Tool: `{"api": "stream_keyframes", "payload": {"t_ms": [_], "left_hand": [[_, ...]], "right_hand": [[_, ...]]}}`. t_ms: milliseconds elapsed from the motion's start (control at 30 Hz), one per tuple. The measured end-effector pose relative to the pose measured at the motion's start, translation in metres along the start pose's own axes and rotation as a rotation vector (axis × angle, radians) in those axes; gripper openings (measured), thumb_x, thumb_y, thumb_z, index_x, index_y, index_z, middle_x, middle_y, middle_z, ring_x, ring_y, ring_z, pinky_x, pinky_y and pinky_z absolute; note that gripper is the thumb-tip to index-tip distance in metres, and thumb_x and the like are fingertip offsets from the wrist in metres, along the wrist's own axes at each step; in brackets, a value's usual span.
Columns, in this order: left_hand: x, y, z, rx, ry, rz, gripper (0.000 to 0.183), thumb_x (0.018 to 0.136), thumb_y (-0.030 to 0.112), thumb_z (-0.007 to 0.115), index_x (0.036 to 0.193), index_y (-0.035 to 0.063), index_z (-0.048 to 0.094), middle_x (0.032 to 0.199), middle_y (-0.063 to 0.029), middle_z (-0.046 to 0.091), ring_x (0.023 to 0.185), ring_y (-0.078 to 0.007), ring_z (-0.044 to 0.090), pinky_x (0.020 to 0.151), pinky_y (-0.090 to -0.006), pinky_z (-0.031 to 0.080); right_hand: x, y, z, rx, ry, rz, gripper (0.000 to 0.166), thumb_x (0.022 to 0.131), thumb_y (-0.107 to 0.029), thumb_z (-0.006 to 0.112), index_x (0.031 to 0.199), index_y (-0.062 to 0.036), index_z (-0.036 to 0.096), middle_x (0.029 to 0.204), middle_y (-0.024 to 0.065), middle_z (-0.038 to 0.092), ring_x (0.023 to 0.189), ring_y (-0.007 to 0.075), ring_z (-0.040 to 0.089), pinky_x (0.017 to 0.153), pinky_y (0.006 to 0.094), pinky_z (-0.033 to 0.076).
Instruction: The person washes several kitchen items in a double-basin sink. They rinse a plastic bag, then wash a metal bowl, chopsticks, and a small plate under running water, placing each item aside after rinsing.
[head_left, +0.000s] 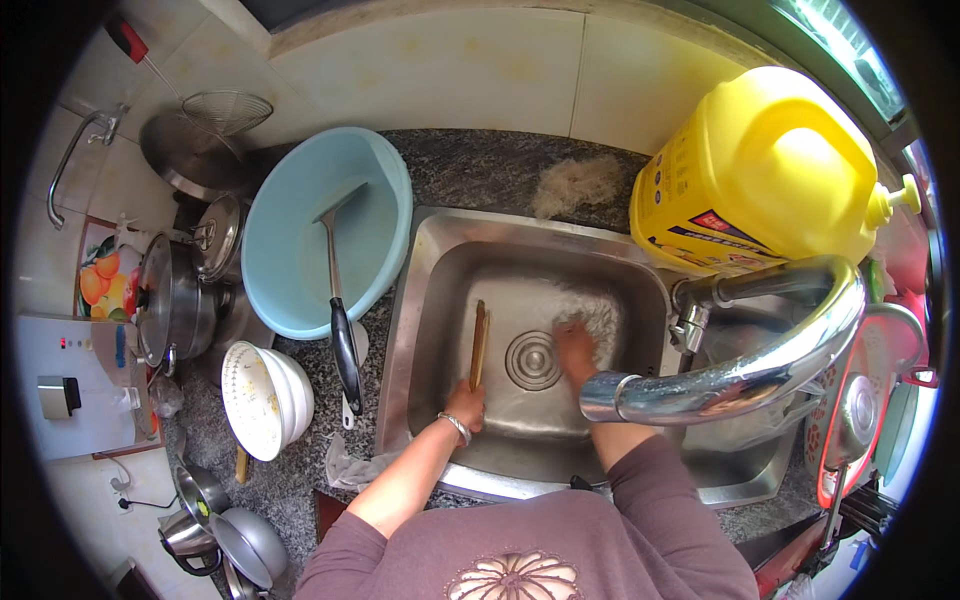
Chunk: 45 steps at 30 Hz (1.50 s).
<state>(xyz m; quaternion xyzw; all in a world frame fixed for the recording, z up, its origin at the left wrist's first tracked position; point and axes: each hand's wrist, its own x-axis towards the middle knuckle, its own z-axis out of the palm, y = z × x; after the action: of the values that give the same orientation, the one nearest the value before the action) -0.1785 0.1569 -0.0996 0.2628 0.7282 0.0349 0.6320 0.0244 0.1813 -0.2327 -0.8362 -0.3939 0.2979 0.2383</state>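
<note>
My left hand (466, 407), with a silver bracelet at its wrist, grips the lower end of a pair of wooden chopsticks (480, 345) over the left part of a stainless steel sink (457, 262). Beside the round drain strainer (535, 361), my right hand (576, 351) is low in the basin, under a chrome faucet (720, 390) that partly covers my forearm. Water ripples around its fingers, and whether it holds anything is hard to tell.
A light blue basin (277, 247) with a black-handled spatula (345, 352) stands left of the sink, near stacked bowls (259, 397) and a lidded pot (180, 300). A large yellow jug (750, 172) is behind the faucet. A fibrous scouring pad (576, 186) lies behind the sink.
</note>
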Motion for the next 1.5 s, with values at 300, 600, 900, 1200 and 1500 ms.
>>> {"api": "stream_keyframes", "payload": {"t_ms": [300, 600, 900, 1200, 1500], "left_hand": [[-0.026, 0.01, 0.015, -0.41, -0.462, -0.129, 0.028, 0.095, 0.033, 0.039, 0.087, 0.0069, 0.047, 0.056, 0.0006, 0.037, 0.038, -0.0076, 0.027, 0.035, -0.0222, 0.017], [-0.031, 0.007, 0.028, -0.085, -0.484, 0.006, 0.026, 0.093, 0.03, 0.044, 0.104, 0.0066, 0.049, 0.074, -0.0049, 0.055, 0.05, -0.0137, 0.048, 0.042, -0.0256, 0.044], [0.006, 0.0, 0.002, 0.058, 0.072, 0.106, 0.045, 0.085, 0.03, 0.055, 0.125, 0.012, 0.045, 0.117, -0.0096, 0.05, 0.095, -0.0198, 0.053, 0.06, -0.0349, 0.051], [-0.013, -0.01, -0.021, -0.353, -0.033, 0.106, 0.042, 0.089, 0.027, 0.051, 0.126, 0.0111, 0.043, 0.122, -0.0119, 0.044, 0.107, -0.0307, 0.048, 0.076, -0.0487, 0.049], [-0.072, 0.011, -0.044, -0.568, -0.559, 0.083, 0.039, 0.092, 0.032, 0.05, 0.117, 0.0024, 0.045, 0.094, -0.0177, 0.058, 0.081, -0.0309, 0.061, 0.074, -0.0465, 0.053]], "right_hand": [[-0.07, -0.061, 0.015, 0.584, -0.431, 0.332, 0.027, 0.083, -0.029, 0.064, 0.079, -0.0044, 0.051, 0.065, 0.0065, 0.053, 0.056, 0.016, 0.053, 0.048, 0.0311, 0.044], [0.033, -0.024, 0.032, 0.046, -0.165, 0.005, 0.031, 0.09, -0.033, 0.049, 0.079, -0.0042, 0.053, 0.066, 0.0122, 0.057, 0.064, 0.0276, 0.061, 0.057, 0.0403, 0.049], [-0.011, 0.014, 0.038, -0.564, 0.091, -0.675, 0.02, 0.084, -0.009, 0.043, 0.098, -0.0047, 0.056, 0.089, 0.0159, 0.061, 0.08, 0.0337, 0.061, 0.069, 0.0414, 0.05], [-0.033, -0.06, -0.047, -0.32, -0.21, -0.432, 0.033, 0.078, -0.004, 0.054, 0.11, -0.0111, 0.059, 0.092, 0.0159, 0.062, 0.085, 0.0328, 0.061, 0.075, 0.0409, 0.048], [-0.105, -0.088, -0.093, 0.056, -0.464, -1.109, 0.029, 0.08, -0.006, 0.05, 0.109, -0.0096, 0.056, 0.095, 0.0124, 0.062, 0.084, 0.0304, 0.059, 0.074, 0.0377, 0.048]]}}
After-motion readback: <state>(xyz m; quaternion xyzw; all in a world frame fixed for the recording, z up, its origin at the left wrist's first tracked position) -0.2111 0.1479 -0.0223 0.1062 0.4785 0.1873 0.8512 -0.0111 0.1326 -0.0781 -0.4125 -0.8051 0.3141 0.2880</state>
